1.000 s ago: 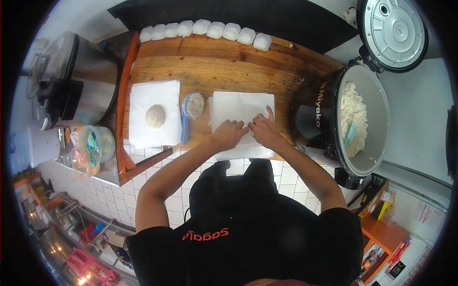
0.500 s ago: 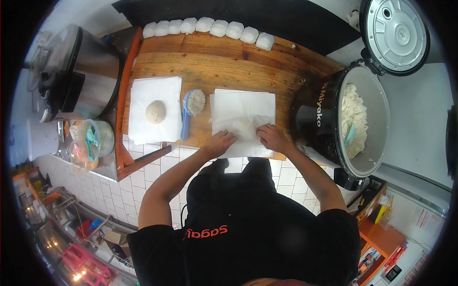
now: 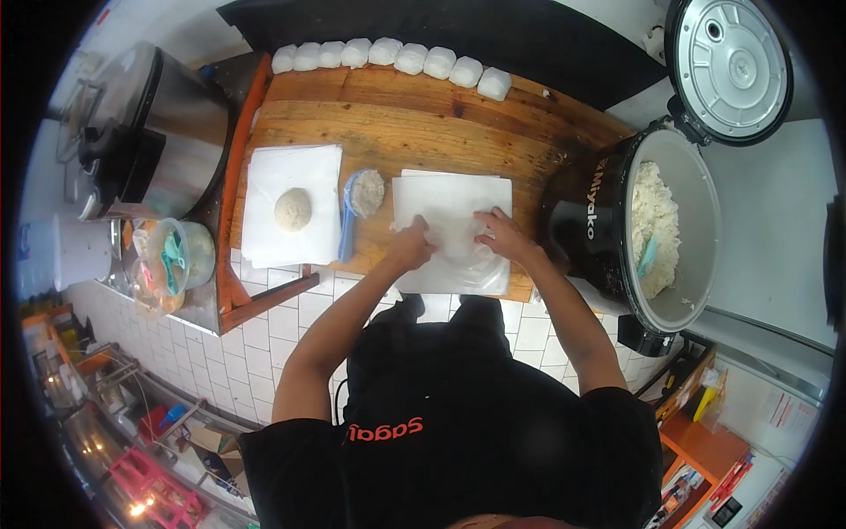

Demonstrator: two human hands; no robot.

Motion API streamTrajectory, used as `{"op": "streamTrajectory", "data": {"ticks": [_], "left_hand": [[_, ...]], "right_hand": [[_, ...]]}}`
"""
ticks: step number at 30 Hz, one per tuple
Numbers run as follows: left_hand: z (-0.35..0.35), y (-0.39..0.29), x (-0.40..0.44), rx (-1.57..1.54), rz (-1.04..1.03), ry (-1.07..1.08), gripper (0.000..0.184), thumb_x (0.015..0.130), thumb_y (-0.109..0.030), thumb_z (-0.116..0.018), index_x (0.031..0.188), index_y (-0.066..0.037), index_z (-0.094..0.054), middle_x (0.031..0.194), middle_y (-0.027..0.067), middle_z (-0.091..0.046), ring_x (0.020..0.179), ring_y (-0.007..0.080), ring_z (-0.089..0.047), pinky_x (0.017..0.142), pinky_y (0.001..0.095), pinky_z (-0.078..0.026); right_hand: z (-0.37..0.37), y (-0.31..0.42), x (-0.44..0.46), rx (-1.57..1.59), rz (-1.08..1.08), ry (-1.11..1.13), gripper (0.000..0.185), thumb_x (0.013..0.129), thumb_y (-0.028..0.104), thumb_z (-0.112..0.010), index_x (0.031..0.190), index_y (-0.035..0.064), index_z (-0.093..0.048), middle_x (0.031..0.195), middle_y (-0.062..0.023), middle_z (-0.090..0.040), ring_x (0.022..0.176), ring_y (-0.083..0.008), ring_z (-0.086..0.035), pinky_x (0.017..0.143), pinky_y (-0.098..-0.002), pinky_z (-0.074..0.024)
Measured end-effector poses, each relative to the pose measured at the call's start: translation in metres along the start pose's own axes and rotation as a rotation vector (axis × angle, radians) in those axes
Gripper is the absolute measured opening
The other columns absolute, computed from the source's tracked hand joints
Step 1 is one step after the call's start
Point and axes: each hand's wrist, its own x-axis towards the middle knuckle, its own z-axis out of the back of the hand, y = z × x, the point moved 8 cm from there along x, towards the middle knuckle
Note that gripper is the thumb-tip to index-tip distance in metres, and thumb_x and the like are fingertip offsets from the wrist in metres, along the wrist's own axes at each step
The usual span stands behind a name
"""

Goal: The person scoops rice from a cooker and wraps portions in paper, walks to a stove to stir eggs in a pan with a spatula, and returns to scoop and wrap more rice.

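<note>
A stack of white wrapping paper [image 3: 454, 189] lies at the table's front edge. Its top sheet is folded over a low, pale lump between my hands; what is under the sheet is mostly hidden. My left hand [image 3: 412, 245] presses the paper from the left side with curled fingers. From the right, my right hand [image 3: 504, 236] grips the paper, thumb and forefinger bent around the lump's edge. Left of the stack lies a blue scoop [image 3: 346, 225] filled with rice [image 3: 367, 192]. Farther left, a rounded mound of rice [image 3: 293, 210] sits on another paper stack [image 3: 264, 242].
Several white wrapped parcels [image 3: 385, 51] line the back edge of the wooden table [image 3: 405, 115]. At right stands an open rice cooker [image 3: 577, 207] with rice and a teal paddle [image 3: 648, 254]. A large closed cooker [image 3: 181, 123] and plastic tubs [image 3: 198, 256] are at left.
My hands have moved slightly away from me along the paper, to the sides of the lump. The sheet's near edge is now folded over, and the paper looks flatter in front.
</note>
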Motion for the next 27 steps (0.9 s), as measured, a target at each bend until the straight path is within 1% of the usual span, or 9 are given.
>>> {"op": "streamTrajectory", "data": {"ticks": [3,7,9,12,15,18,21,25,27], "left_hand": [[0.015,0.0,0.004,-0.005,0.164,-0.03,0.044,0.071,-0.026,-0.082,0.105,-0.007,-0.06,0.092,0.0175,-0.067,0.086,0.0384,-0.065,0.078,0.0449,-0.052],[0.023,-0.034,-0.007,0.356,-0.231,-0.248,0.047,0.069,-0.026,-0.082,0.106,-0.008,-0.06,0.09,0.0144,-0.063,0.09,0.036,-0.062,0.085,0.047,-0.047],[0.031,-0.055,-0.018,0.451,-0.412,-0.27,0.051,0.069,-0.027,-0.081,0.11,-0.007,-0.058,0.093,0.0138,-0.06,0.096,0.0333,-0.059,0.086,0.0478,-0.045],[0.001,-0.032,-0.002,0.421,-0.283,0.041,0.044,0.07,-0.024,-0.078,0.106,-0.008,-0.058,0.096,0.0106,-0.059,0.097,0.032,-0.057,0.082,0.0449,-0.044],[-0.011,-0.033,-0.009,0.277,-0.416,-0.032,0.029,0.076,-0.018,-0.068,0.102,-0.011,-0.058,0.1,0.0101,-0.06,0.098,0.0293,-0.055,0.081,0.0418,-0.042],[-0.018,-0.053,-0.043,0.492,-0.725,-0.188,0.019,0.083,-0.014,-0.055,0.101,-0.009,-0.057,0.092,0.0086,-0.059,0.087,0.028,-0.056,0.078,0.0411,-0.043],[-0.024,-0.054,-0.06,0.477,-0.743,-0.266,0.018,0.085,-0.012,-0.048,0.101,-0.01,-0.057,0.092,0.009,-0.059,0.086,0.0278,-0.055,0.077,0.042,-0.043],[-0.02,-0.045,-0.064,0.253,-0.494,-0.217,0.019,0.084,-0.012,-0.057,0.102,-0.005,-0.054,0.092,0.0115,-0.059,0.091,0.031,-0.056,0.079,0.0454,-0.044],[-0.014,-0.034,-0.045,0.137,-0.222,-0.185,0.024,0.084,-0.013,-0.059,0.104,-0.002,-0.052,0.092,0.0155,-0.061,0.091,0.034,-0.057,0.079,0.0489,-0.045]], "right_hand": [[0.007,0.011,0.004,-0.189,0.07,0.023,0.032,0.076,0.024,-0.076,0.104,0.0099,-0.068,0.112,-0.009,-0.057,0.111,-0.0271,-0.049,0.094,-0.0378,-0.0396],[0.013,0.027,0.002,-0.334,0.079,0.043,0.031,0.074,0.027,-0.078,0.101,0.0122,-0.07,0.113,-0.0057,-0.056,0.113,-0.0245,-0.048,0.095,-0.0383,-0.037],[0.017,0.036,-0.008,-0.38,0.158,-0.092,0.028,0.074,0.026,-0.077,0.096,0.0119,-0.069,0.107,-0.0052,-0.058,0.111,-0.0242,-0.049,0.094,-0.0388,-0.037],[0.011,0.036,-0.008,-0.378,0.206,-0.112,0.018,0.077,0.022,-0.073,0.089,0.0114,-0.066,0.097,-0.0051,-0.059,0.104,-0.0248,-0.053,0.088,-0.0414,-0.0394],[-0.001,0.028,-0.01,-0.34,0.216,-0.078,0.011,0.079,0.018,-0.069,0.084,0.0111,-0.063,0.09,-0.0056,-0.059,0.097,-0.0258,-0.055,0.081,-0.041,-0.0426],[-0.015,0.029,-0.025,-0.449,0.32,-0.128,0.009,0.079,0.016,-0.067,0.082,0.0105,-0.061,0.089,-0.006,-0.058,0.093,-0.0265,-0.056,0.074,-0.0399,-0.0448],[-0.012,0.044,-0.035,-0.483,0.387,-0.21,0.01,0.075,0.012,-0.068,0.081,0.0089,-0.061,0.094,-0.0077,-0.059,0.091,-0.0266,-0.058,0.074,-0.0393,-0.0463],[-0.003,0.045,-0.033,-0.291,0.338,-0.154,0.007,0.08,0.013,-0.064,0.082,0.0071,-0.062,0.096,-0.0101,-0.059,0.096,-0.0306,-0.057,0.079,-0.0432,-0.0482],[-0.005,0.032,-0.028,-0.236,0.145,-0.102,0.009,0.079,0.014,-0.065,0.084,0.0065,-0.063,0.098,-0.0114,-0.06,0.099,-0.0313,-0.057,0.082,-0.0427,-0.0487]]}}
